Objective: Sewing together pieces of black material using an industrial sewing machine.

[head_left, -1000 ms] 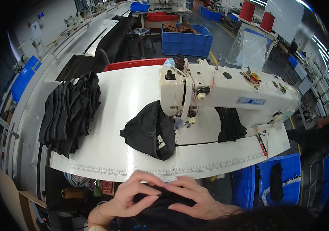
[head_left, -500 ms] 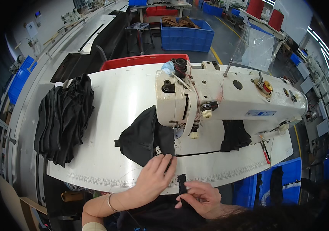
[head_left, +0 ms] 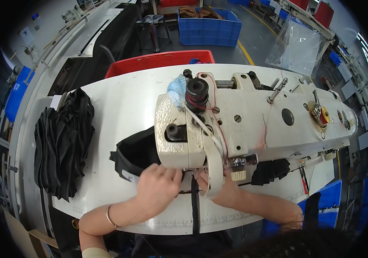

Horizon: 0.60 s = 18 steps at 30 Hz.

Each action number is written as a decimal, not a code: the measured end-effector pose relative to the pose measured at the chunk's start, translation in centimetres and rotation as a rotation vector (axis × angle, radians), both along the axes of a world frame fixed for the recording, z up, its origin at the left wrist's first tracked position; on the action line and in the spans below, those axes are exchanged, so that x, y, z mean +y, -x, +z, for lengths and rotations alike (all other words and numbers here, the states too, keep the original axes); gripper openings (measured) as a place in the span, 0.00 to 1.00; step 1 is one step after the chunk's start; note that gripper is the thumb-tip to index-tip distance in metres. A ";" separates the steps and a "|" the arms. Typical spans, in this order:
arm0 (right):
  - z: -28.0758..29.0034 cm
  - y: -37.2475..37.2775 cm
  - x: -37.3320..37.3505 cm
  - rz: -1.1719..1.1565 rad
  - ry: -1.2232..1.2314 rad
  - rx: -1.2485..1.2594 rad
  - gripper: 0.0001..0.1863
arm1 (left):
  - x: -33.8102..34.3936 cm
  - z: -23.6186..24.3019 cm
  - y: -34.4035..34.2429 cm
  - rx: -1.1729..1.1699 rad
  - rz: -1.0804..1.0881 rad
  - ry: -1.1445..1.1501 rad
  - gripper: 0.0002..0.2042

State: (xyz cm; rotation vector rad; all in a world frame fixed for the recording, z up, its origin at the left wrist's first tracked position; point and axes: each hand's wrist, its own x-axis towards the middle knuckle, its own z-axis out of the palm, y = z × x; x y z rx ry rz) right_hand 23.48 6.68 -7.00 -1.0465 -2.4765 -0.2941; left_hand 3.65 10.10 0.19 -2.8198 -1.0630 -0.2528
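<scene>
My left hand (head_left: 160, 189) is closed, fingers curled over the near edge of a black fabric piece (head_left: 136, 152) with a white label, left of the sewing machine's needle area. My right hand (head_left: 219, 189) reaches in under the white sewing machine head (head_left: 181, 150), and its fingertips pinch the upper end of a narrow black strip (head_left: 195, 210). That strip hangs down over the table's front edge between my hands. A white band on the machine and its head partly hide my right fingers and the needle.
A pile of black fabric pieces (head_left: 63, 144) lies on the white table (head_left: 119, 94) at the left. Folded black fabric (head_left: 270, 171) sits under the machine arm, with red-handled snips (head_left: 304, 180) beyond. A red bin (head_left: 149, 62) stands behind the table, a blue crate (head_left: 209, 32) farther back.
Both hands have moved forward to the needle area, the right one carrying the black strip up from the table edge. The black fabric has shifted left and folded up. The view has tilted closer.
</scene>
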 end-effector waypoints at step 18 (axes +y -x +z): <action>1.3 0.0 -1.9 0.079 0.202 -0.127 0.21 | 1.5 -6.4 2.5 -0.618 -0.066 0.424 0.16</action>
